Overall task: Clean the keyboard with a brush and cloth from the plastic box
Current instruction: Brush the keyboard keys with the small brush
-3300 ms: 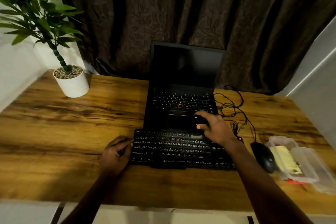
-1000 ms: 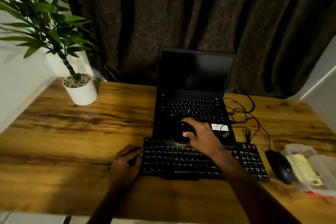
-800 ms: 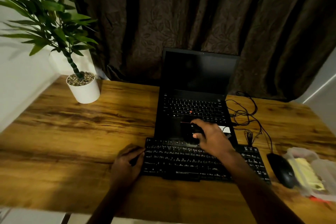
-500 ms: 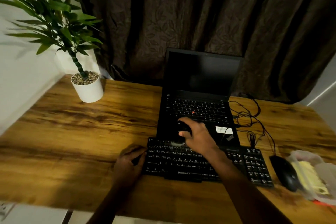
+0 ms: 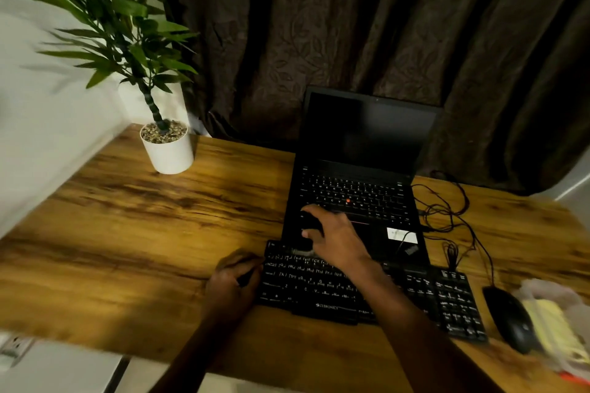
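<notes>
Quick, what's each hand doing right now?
Left hand: closed, gripping the left edge of the keyboard.
Right hand: closed, holding the black brush.

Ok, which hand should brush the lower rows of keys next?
Right, probably. The right hand grips the brush at the top-left keys of the keyboard, with the lower rows just below it. The left hand holds the left edge, steadying it, and has no tool.
</notes>
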Available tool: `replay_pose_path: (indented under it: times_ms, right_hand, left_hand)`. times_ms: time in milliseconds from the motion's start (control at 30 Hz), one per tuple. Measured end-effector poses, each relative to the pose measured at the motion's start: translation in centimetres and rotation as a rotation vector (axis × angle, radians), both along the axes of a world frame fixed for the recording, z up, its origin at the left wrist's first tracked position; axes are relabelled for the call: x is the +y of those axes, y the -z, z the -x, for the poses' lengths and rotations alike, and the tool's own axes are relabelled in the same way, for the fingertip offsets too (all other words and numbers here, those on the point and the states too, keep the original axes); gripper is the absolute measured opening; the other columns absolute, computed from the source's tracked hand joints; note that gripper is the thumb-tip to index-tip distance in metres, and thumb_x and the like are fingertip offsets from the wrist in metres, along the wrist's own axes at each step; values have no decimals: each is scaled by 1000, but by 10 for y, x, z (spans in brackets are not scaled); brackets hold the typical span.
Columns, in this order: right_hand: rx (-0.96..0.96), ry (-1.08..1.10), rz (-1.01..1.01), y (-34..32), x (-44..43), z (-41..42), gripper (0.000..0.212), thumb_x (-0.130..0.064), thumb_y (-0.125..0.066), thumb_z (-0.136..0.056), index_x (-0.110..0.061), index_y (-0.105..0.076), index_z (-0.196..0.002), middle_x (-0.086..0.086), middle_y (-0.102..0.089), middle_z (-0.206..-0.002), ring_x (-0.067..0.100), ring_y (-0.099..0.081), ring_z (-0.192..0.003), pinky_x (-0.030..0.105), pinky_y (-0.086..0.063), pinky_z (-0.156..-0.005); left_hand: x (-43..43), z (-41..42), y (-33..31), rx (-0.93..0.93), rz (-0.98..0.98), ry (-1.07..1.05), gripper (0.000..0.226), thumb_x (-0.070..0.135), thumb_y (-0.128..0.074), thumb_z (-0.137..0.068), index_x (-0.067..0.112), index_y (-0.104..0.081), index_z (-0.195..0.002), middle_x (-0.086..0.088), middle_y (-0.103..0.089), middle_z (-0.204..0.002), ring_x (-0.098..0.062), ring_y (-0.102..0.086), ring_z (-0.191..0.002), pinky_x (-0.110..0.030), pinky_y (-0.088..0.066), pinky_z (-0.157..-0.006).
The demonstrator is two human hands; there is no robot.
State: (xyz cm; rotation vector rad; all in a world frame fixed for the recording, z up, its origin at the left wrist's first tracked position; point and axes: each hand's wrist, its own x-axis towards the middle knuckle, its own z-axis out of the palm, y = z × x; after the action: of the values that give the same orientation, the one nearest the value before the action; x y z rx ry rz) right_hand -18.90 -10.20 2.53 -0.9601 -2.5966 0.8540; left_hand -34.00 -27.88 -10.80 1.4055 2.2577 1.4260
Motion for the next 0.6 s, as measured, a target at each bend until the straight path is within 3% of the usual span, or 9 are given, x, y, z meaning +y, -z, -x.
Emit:
replay_pose_path:
  times_ms: [267,400,533,600]
  right_hand:
    - [-172,-3,-195,-11,9,-15,49,-12,-66,-92,-27,-53,-136,8,-71,-99,19,-68,-85,33,-59,-74]
    - [-105,-19,-67,-4,0,8,48,-12,-66,-92,-32,-52,-134,3,-71,-100,6,-62,-69,34,-62,-70]
    - [5,-46,34,0,-5,23,42,-19,-67,-94,-37,-53,-129,5,-68,-112,16,-68,-90,34,-62,-77]
    - [5,-51,46,2,1,20,44,-18,-67,-93,-40,-53,-128,4,-67,-113,15,-68,-91,34,-62,-76]
  left_hand:
    - [1,-1,-3,3,-1,8,28,42,-57,-88,29,-76,-104,19,-67,-106,-4,-64,-97,-31,-55,-79]
    - [1,0,-2,7,-21,7,25,39,-60,-88,28,-76,-103,18,-67,-105,-7,-65,-97,-31,-55,-80]
    - [1,1,-2,14,-24,21,26,38,-59,-88,26,-76,-105,17,-67,-106,-7,-65,-98,-32,-55,-79]
    - [1,1,-1,14,-13,15,25,38,-59,-89,29,-76,-105,19,-66,-106,-7,-65,-97,-32,-55,-77]
